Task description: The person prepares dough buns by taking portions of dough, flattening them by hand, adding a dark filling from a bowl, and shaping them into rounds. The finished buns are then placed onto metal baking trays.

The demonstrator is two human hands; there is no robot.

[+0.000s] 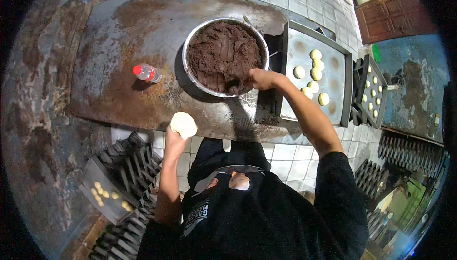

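My left hand [174,142] holds a pale, flattened round of dough [183,125] in front of the table's near edge, the fingers mostly hidden beneath it. A large round metal bowl [204,89] stands on the table, filled with a thick, dark brown, crumbly paste [223,50]. Over the bowl's lower right rim reaches my right hand [262,78], its fingers closed. A small, smooth, rounded shape [233,89] shows in the paste beside those fingers. Whether it is the end of a tool in my right hand is too unclear to tell.
A clear bottle with a red cap [151,75] stands on the worn metal table [109,46], left of the bowl. Right of the bowl, a baking tray [333,46] carries several dough balls [316,73]. More trays with dough sit at far right [365,77] and lower left [102,207], near slatted racks [128,157].
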